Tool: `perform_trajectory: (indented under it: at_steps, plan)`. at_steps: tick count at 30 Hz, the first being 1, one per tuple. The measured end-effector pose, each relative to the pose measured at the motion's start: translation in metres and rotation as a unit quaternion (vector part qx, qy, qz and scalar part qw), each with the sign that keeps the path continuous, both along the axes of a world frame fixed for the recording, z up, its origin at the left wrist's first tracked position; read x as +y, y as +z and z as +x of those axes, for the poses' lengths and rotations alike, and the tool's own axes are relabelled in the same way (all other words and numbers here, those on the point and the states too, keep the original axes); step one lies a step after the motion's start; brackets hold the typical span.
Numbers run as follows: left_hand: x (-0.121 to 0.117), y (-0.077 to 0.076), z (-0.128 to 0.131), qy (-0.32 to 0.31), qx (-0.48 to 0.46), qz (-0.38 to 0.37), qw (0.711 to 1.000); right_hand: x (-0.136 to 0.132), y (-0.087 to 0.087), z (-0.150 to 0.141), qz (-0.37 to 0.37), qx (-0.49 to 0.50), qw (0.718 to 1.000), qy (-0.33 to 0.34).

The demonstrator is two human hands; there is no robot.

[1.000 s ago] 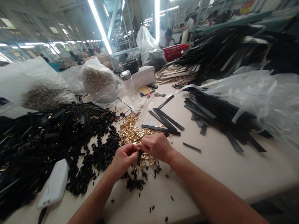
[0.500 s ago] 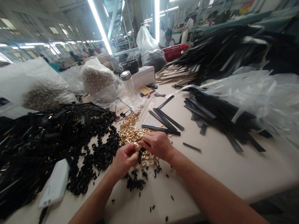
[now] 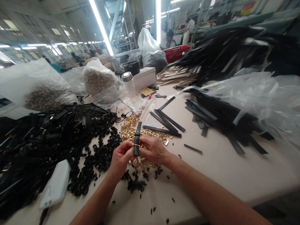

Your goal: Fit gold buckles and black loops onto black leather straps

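Mid-dial on your pale table (image 3: 234, 178) you've got gold buckles (image 3: 128, 127) heaped up, with black loops (image 3: 103, 156) at nine o'clock, a white corded box (image 3: 57, 182) at eight, black scraps (image 3: 136, 185) at six, and one lone strip (image 3: 192, 149) around three.

The view looked from head height, forward and down across the pale table (image 3: 227, 178). It was near enough that the left hand (image 3: 120, 157) and right hand (image 3: 154, 150) lay large below its middle, seen from above and behind. Its wide field reached from black straps (image 3: 35, 150) at the left edge to clear plastic (image 3: 269, 97) at the right, and up to distant strip lights (image 3: 102, 28)
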State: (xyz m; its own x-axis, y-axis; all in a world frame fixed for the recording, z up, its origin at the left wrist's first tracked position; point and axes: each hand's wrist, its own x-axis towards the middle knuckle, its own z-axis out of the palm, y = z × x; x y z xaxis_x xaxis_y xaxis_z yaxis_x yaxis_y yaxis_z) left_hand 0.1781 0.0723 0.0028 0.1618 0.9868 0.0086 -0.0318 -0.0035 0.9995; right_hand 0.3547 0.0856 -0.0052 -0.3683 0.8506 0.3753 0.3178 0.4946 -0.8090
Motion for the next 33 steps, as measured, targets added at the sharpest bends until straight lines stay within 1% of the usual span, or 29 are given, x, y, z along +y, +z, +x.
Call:
perform_trajectory:
  at_steps: [3, 4, 7, 10, 12, 14, 15, 17, 20, 22, 24, 26, 28, 31, 33]
  plan:
    - [-0.002, 0.002, 0.005, 0.006, -0.004, -0.014, 1.000, -0.001, 0.001, -0.004, -0.067, 0.119, 0.991, 0.004]
    - [-0.002, 0.002, 0.007, 0.009, -0.006, -0.017, 1.000, -0.002, 0.001, -0.006, -0.098, 0.160, 0.982, 0.012]
    - [-0.004, 0.001, 0.011, 0.015, -0.009, -0.023, 1.000, -0.003, -0.002, -0.011, -0.188, 0.264, 0.945, 0.039]
    - [-0.004, -0.003, 0.013, 0.009, 0.006, -0.011, 1.000, -0.003, -0.004, -0.015, -0.228, 0.312, 0.922, 0.037]
    - [-0.003, -0.003, 0.011, -0.007, 0.030, -0.005, 1.000, -0.002, -0.005, -0.015, -0.228, 0.321, 0.919, 0.026]
    - [0.001, 0.001, 0.006, -0.015, 0.058, -0.001, 0.998, 0.000, -0.006, -0.012, -0.215, 0.318, 0.923, 0.007]
    - [0.004, 0.004, 0.001, -0.008, 0.069, 0.005, 0.998, 0.001, -0.006, -0.010, -0.206, 0.309, 0.929, -0.002]
    - [0.012, 0.014, -0.012, 0.035, 0.078, 0.024, 0.996, 0.004, -0.007, -0.006, -0.194, 0.285, 0.939, -0.017]
    - [0.024, 0.030, -0.040, 0.122, 0.070, 0.056, 0.988, 0.007, -0.010, -0.001, -0.194, 0.264, 0.945, -0.017]
    - [0.029, 0.040, -0.060, 0.151, 0.073, 0.072, 0.983, 0.008, -0.011, 0.000, -0.202, 0.254, 0.946, -0.018]
    - [0.029, 0.047, -0.077, 0.157, 0.099, 0.077, 0.980, 0.008, -0.009, 0.001, -0.216, 0.239, 0.946, -0.026]
    - [0.023, 0.049, -0.090, 0.134, 0.154, 0.071, 0.976, 0.008, -0.006, 0.001, -0.222, 0.222, 0.949, -0.036]
    - [0.014, 0.047, -0.098, 0.081, 0.245, 0.068, 0.964, 0.007, -0.003, 0.002, -0.211, 0.202, 0.955, -0.043]
    - [-0.003, 0.039, -0.100, -0.008, 0.386, 0.092, 0.918, 0.006, -0.004, 0.002, -0.183, 0.164, 0.968, -0.048]
    - [-0.012, 0.032, -0.097, -0.051, 0.437, 0.117, 0.890, 0.006, -0.007, 0.001, -0.170, 0.133, 0.975, -0.054]
